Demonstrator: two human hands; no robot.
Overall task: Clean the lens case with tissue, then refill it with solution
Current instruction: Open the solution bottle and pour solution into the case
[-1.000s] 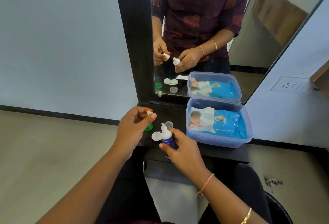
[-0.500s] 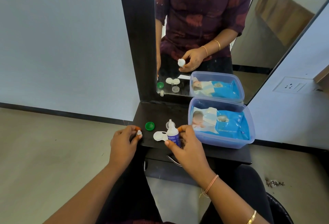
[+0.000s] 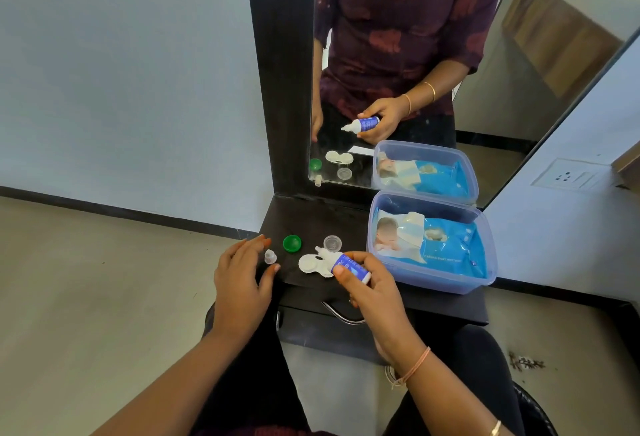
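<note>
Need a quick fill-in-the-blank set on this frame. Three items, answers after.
1. The right hand holds the solution bottle tilted, its nozzle at the open white ____.
2. The lid between the small bottle cap and the clear lid is coloured ____.
3. The plastic box holds a pack of wipes that is mostly ____.

Missing words: lens case; green; blue.

A white twin-well lens case (image 3: pixel 311 264) lies open and flat near the front edge of the dark bench (image 3: pixel 311 217), its green cap (image 3: pixel 292 244) and clear cap (image 3: pixel 332 243) just behind it. The uncapped, blue-labelled solution bottle (image 3: pixel 349 265), gripped in the right hand (image 3: pixel 375 292), tilts its white nozzle toward the case; the small white bottle cap (image 3: pixel 270 257) stands to the left.
</note>
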